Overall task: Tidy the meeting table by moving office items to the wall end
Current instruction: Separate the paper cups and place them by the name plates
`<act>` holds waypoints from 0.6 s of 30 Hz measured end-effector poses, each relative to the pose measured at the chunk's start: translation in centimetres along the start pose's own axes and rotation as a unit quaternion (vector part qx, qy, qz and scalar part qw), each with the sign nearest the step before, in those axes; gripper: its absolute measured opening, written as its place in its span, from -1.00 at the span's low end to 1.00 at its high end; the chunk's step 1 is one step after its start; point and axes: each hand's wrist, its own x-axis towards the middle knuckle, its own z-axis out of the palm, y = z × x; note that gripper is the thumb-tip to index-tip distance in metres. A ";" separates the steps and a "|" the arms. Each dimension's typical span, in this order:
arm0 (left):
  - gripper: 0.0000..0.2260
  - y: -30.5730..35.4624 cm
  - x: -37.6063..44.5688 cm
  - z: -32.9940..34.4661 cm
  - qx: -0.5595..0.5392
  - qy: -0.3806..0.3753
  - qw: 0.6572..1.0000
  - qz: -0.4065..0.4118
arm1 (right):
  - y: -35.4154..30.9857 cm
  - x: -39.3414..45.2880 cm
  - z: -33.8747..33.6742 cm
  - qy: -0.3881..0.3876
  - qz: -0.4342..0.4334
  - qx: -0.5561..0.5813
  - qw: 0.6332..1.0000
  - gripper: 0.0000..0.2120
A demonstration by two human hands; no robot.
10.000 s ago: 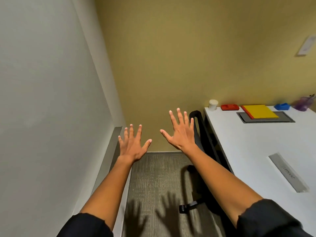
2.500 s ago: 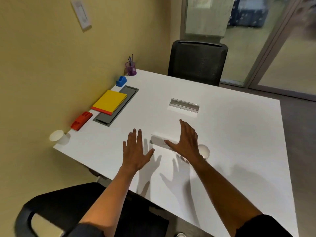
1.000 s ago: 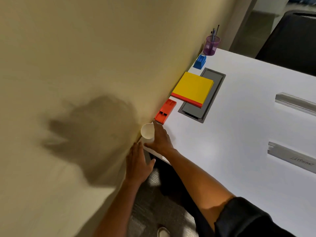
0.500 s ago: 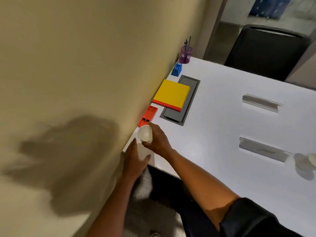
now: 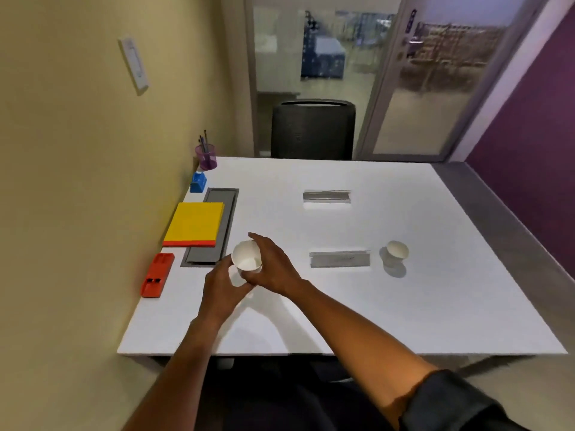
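Note:
My right hand (image 5: 273, 265) grips a white paper cup (image 5: 246, 256), lifted above the white table (image 5: 404, 318) and tilted with its mouth toward me. My left hand (image 5: 222, 289) is just below and left of the cup, fingers touching its base. A second white cup (image 5: 396, 251) stands alone on the table's right half. Along the wall lie a red stapler (image 5: 157, 274), a yellow pad with a red edge (image 5: 194, 224), a blue holder (image 5: 198, 181) and a purple pen cup (image 5: 206, 156).
A grey cable tray (image 5: 217, 244) is set into the table beside the pad. Two metal cable flaps (image 5: 339, 259) (image 5: 326, 196) sit mid-table. A black chair (image 5: 312, 129) stands at the far side, before glass doors. The yellow wall runs along the left.
My right hand has lifted the cup from the wall corner and carried it right, toward the table's middle. My left hand has come up from the table edge to the cup. The view swung right.

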 end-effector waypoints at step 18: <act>-0.57 27.3 -6.3 36.2 -0.046 -0.152 0.978 0.137 | 23.5 -22.2 -33.5 0.209 0.101 0.047 0.972 -0.13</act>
